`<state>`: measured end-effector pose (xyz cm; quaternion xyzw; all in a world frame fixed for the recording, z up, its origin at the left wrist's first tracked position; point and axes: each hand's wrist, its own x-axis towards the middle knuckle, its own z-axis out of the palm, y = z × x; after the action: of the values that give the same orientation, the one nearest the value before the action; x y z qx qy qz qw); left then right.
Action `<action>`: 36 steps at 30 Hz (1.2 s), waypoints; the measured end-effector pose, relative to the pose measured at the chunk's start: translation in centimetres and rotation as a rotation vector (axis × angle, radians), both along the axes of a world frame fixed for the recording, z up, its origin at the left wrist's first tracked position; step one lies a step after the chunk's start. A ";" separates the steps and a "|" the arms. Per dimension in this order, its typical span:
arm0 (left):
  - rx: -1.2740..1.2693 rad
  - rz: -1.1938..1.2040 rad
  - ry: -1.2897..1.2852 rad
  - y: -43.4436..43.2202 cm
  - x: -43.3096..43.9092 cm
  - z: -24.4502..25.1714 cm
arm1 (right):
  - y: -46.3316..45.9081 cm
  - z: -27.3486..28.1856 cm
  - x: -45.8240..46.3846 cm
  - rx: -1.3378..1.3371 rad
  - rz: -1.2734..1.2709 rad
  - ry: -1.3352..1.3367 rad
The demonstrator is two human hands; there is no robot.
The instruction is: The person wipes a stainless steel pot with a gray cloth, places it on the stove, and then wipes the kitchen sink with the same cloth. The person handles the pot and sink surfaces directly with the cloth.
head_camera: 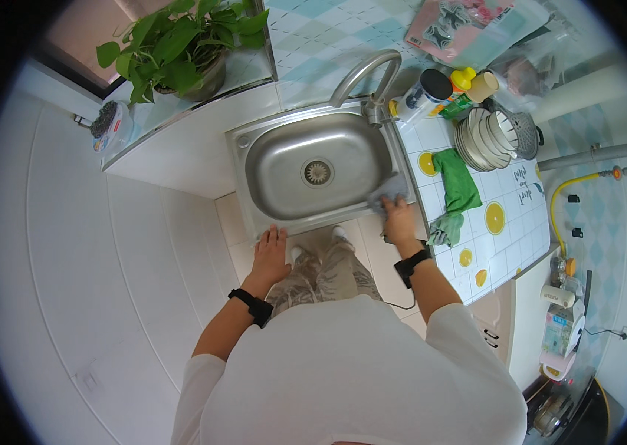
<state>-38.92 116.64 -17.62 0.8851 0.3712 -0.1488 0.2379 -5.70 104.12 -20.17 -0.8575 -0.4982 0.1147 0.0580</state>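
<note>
My right hand [398, 221] presses a grey cloth [389, 192] on the front right corner of the stainless steel sink [269, 167]. The cloth lies partly under my fingers and is slightly blurred. At the sink's front left edge rests my left hand [272, 253], fingers stretched forward and holding nothing. A curved metal faucet [366, 67] stands at the back right of the basin, above the round drain strainer [317, 173]. To the right of my right hand, a green cloth [458, 181] and a pale green cloth [447, 229] lie on the patterned counter cover [477, 239].
Stacked white bowls and plates [480, 139] stand beside a grey colander [526, 133] on the right counter. Behind the green cloth are a black-lidded container [427, 92] and several bottles. A potted leafy plant [196, 78] sits on the ledge at back left.
</note>
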 end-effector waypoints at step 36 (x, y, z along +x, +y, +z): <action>0.017 0.560 -0.492 -0.6 -11.1 -2.8 | 5.0 6.9 -8.1 0.363 0.393 0.003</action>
<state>-50.00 116.00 -20.47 0.7605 0.5322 0.1422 0.3438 -13.84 109.12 -13.30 -0.7196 -0.6676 0.0337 0.1880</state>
